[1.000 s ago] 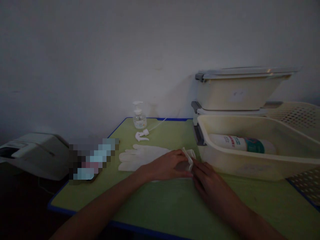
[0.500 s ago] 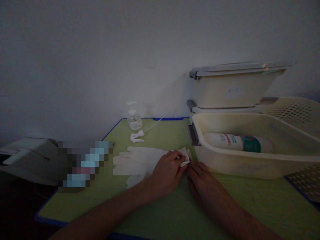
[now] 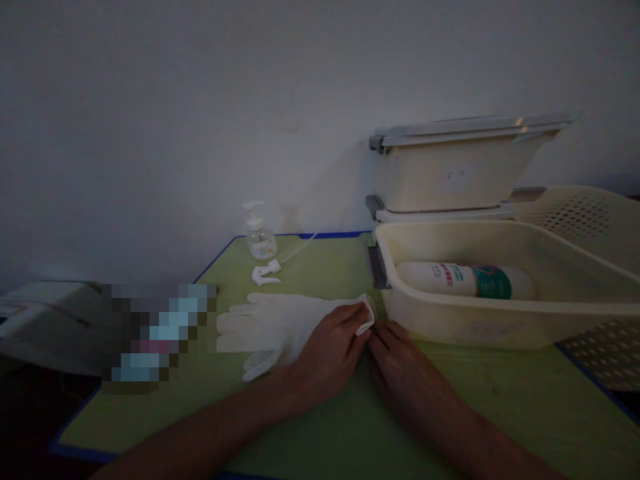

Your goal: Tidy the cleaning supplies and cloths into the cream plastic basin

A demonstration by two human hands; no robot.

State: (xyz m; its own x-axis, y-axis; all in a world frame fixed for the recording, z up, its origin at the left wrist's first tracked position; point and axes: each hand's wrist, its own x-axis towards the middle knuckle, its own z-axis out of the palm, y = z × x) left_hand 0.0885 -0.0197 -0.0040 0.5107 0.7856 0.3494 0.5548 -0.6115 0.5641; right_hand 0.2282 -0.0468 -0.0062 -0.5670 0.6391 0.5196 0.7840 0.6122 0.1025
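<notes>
A pair of white gloves (image 3: pixel 280 320), or one lying over another, is laid on the green table with its fingers pointing left. My left hand (image 3: pixel 333 343) rests over the wrist end, fingers closed on the glove's folded cuff (image 3: pixel 369 317). Against the lower edge of that cuff is my right hand (image 3: pixel 400 353), its fingers bent together; their tips are partly hidden, and they appear to pinch the edge. Beyond the gloves lies a white spray trigger (image 3: pixel 267 270) with a thin tube, in front of a clear pump bottle (image 3: pixel 263 245).
An open cream bin (image 3: pixel 460 327) stands right of my hands, a white and green bottle (image 3: pixel 467 280) lying inside it. Behind it are a lidded box (image 3: pixel 445 177) and a perforated basket (image 3: pixel 575 213). A pixelated object lies at the table's left edge, near a white appliance-like thing (image 3: pixel 50 327).
The view has shifted slightly, so most things sit a little further left. The cuff's loose flap at the right no longer shows beside my right fingers. Both hands stay at the cuff.
</notes>
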